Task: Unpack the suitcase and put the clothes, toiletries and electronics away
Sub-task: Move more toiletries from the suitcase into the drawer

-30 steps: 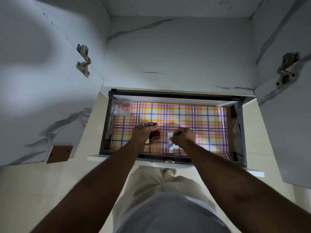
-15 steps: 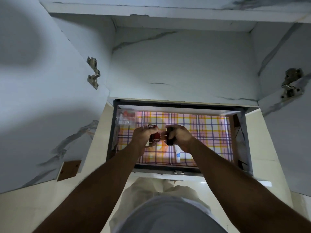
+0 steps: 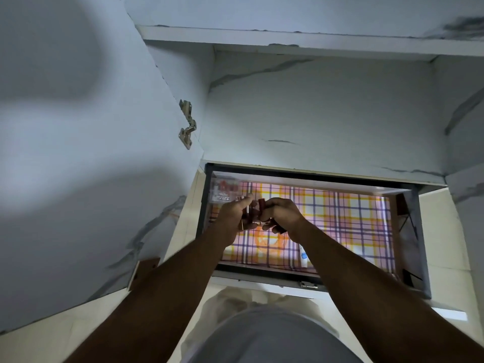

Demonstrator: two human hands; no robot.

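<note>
Head view looks down into an open drawer (image 3: pixel 416 231) pulled out below a marble-patterned cabinet, both cabinet doors swung wide. The drawer floor carries a plaid liner (image 3: pixel 348 218) in orange, purple and white. Both hands meet above the drawer's left half. The left hand (image 3: pixel 233 218) has its fingers curled round small dark red cylindrical items (image 3: pixel 68 214)... correction: the small dark red cylindrical items (image 3: pixel 255 209) sit between the two hands, and the right hand (image 3: pixel 284 214) also grips them with fingers curled. The count and type of these items cannot be told; motion blur. A flat clear packet with red contents (image 3: pixel 224 191) lies in the drawer's far left corner, just beyond the left hand. A white tube with blue label (image 3: pixel 303 256) lies near the front edge, partly hidden under the right forearm. The left door (image 3: pixel 78 153) stands close beside the left arm, its hinge (image 3: pixel 187 125) exposed. Pale floor tiles flank the drawer.
</note>
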